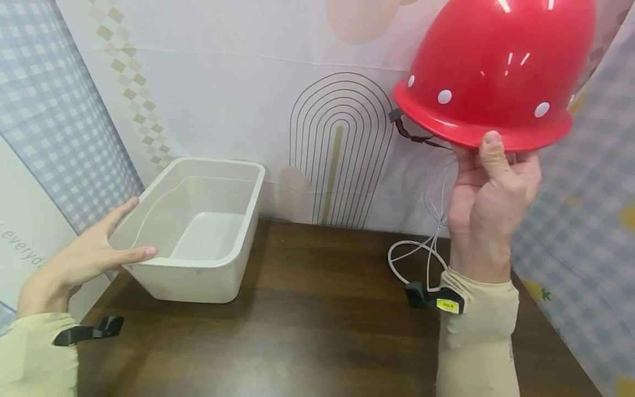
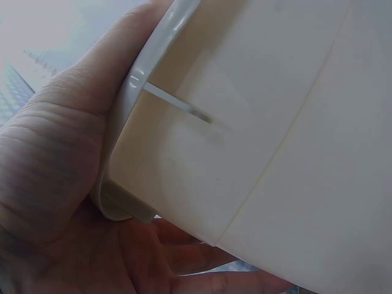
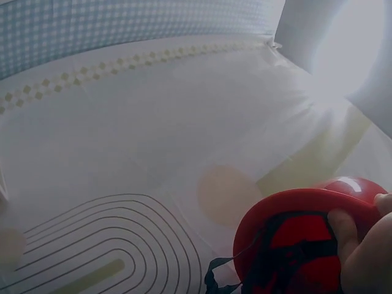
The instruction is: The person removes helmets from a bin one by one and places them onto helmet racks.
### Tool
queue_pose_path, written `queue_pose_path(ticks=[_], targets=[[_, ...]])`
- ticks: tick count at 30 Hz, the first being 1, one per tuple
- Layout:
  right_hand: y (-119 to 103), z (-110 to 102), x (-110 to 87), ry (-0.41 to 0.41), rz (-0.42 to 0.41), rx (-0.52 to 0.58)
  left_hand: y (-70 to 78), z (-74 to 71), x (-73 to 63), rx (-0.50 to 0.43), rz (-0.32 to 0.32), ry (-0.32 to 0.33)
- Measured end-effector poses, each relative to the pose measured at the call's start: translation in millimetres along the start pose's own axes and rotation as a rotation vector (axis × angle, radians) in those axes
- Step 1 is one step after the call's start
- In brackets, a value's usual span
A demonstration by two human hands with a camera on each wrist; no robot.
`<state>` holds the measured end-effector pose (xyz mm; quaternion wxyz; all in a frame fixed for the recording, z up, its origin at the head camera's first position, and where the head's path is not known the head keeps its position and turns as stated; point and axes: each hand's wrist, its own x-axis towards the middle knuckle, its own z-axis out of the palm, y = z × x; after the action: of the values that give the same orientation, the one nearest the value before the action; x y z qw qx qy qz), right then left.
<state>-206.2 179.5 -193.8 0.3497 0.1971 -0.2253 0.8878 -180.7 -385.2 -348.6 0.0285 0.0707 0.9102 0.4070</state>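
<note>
Gripped by its brim in the right hand (image 1: 496,193), thumb outside and fingers tucked beneath, a red helmet (image 1: 501,71) is up in the air above the back right corner of the worktop (image 1: 317,325). The left hand (image 1: 94,256), thumb and fingers spread wide, has hold of the near left corner of a white tub (image 1: 193,284), which stands at the back left corner.

From where I stand, loops of white cable (image 1: 389,259) show just beside the right wrist, near the back edge; whether they touch the wood I can't tell. The right forearm hides some of the worktop near its right edge. Behind the back edge hangs a pale cloth (image 1: 238,99) printed with an arch.

The helmet is glossy, dome uppermost, with round white dots above the brim and a dark strap (image 1: 419,138) looping out at its left; dark webbing (image 3: 300,251) shows inside. The tub is deep, its corners rounded.
</note>
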Motion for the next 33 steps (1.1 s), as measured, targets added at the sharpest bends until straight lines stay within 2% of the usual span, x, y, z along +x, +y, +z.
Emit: queue_pose_path(ticks=[12,20,33], targets=[[-16,-24,7.6,0.05,0.003,-0.056,1.0,0.2,1.4,-0.007,-0.003,-0.005],[-18,-43,11.9,0.086,0.038,-0.033,-0.7,-0.2,1.5,-0.026,-0.003,-0.008],[-19,-64,9.8,0.119,0.063,-0.033,-1.7,-1.0,3.2,-0.003,0.008,-0.009]])
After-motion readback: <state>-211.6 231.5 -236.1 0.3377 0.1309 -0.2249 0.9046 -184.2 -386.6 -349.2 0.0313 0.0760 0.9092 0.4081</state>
